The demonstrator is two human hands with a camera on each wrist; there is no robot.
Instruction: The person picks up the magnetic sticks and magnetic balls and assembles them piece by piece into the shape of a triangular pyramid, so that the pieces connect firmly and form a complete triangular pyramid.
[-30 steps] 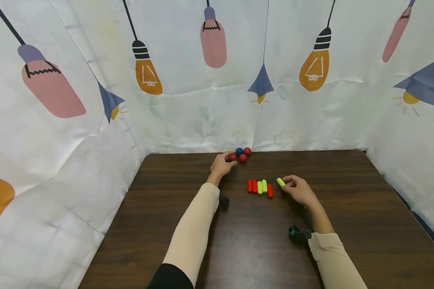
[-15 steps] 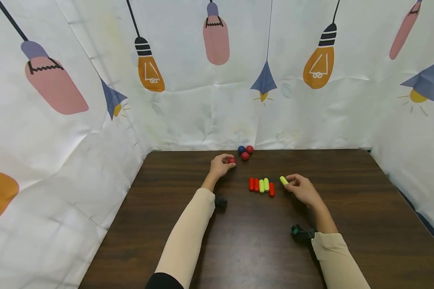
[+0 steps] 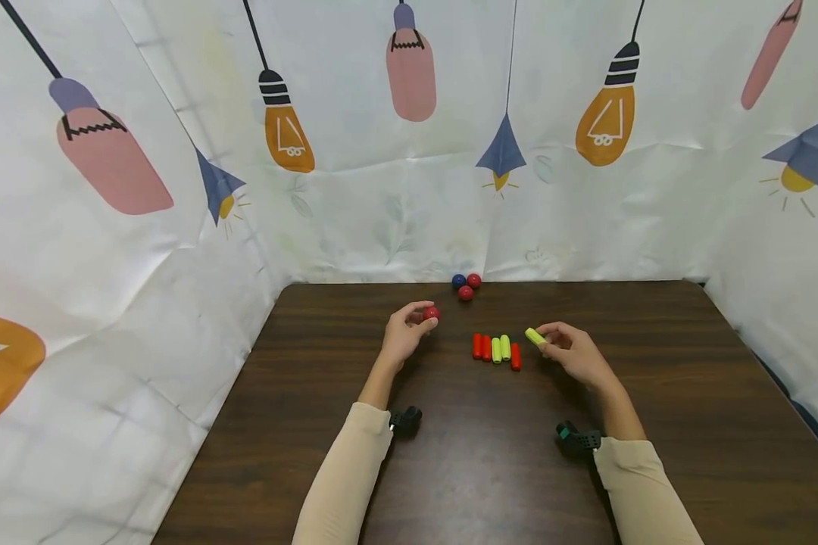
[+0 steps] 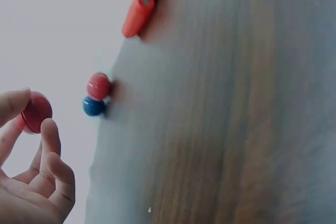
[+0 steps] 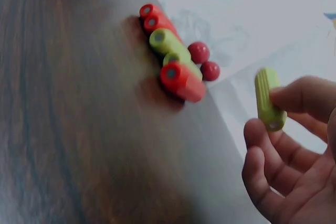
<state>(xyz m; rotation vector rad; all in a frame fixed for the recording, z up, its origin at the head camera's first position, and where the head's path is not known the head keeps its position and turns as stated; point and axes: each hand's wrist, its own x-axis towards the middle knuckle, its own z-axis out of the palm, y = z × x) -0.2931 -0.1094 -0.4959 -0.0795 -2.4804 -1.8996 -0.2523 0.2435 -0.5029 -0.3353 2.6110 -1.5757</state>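
The left hand (image 3: 404, 335) pinches a small glossy red ball (image 3: 431, 312) between thumb and fingertips, lifted just above the dark wooden table (image 3: 463, 469), left of a row of red and yellow-green ribbed cylinders (image 3: 495, 349). The right hand (image 3: 576, 354) holds a single yellow-green ribbed cylinder (image 3: 535, 337) between thumb and forefinger, just right of that row. Far off, at the table's back edge, a blue ball (image 3: 458, 281) and two more red balls (image 3: 469, 287) sit clustered together.
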